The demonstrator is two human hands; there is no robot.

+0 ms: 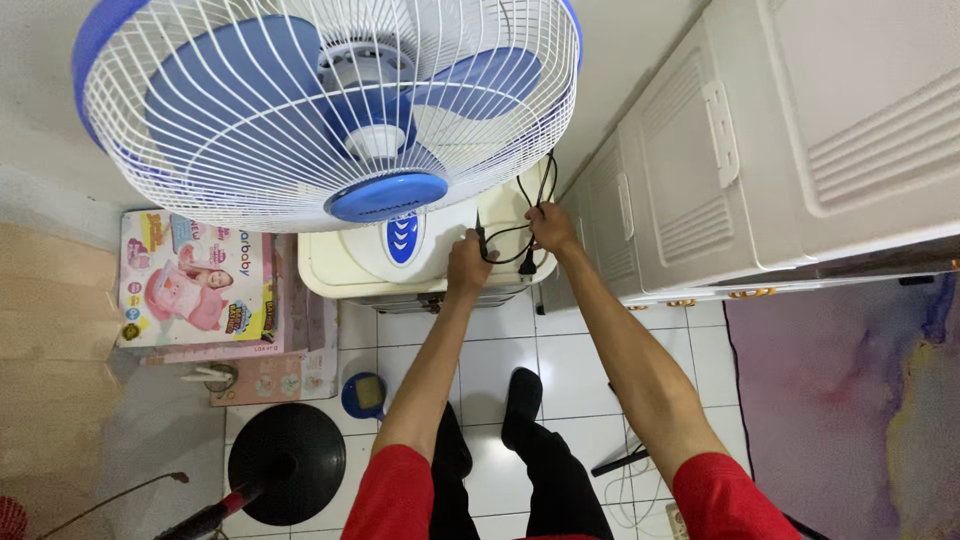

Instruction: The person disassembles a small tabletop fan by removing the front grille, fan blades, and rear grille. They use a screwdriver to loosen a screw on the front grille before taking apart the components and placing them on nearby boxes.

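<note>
A white tiled floor (570, 370) runs between a plain pale wall and a row of cream plastic cabinets (760, 150) with louvred doors. Above it, at the fan's cream base (330, 270), a thin black power cord (515, 235) loops between both hands, its black plug (524, 266) hanging just below the right one; the left hand (468, 262) is clenched on the cord's near part, with a short dark end standing up from its grip; the right hand (551, 226) is clenched on the cord where it climbs toward the grille. A large white wire-grille fan with blue blades and a blue hub (330, 110) tilts toward the camera and hides most of the base behind it; left of the base a colourful cardboard toy box (195, 280) leans by the wall; below it lie a small blue round lid (362, 395) and a black round stand base (287, 462); a purple patterned mat (850, 400) covers the floor at the right.
</note>
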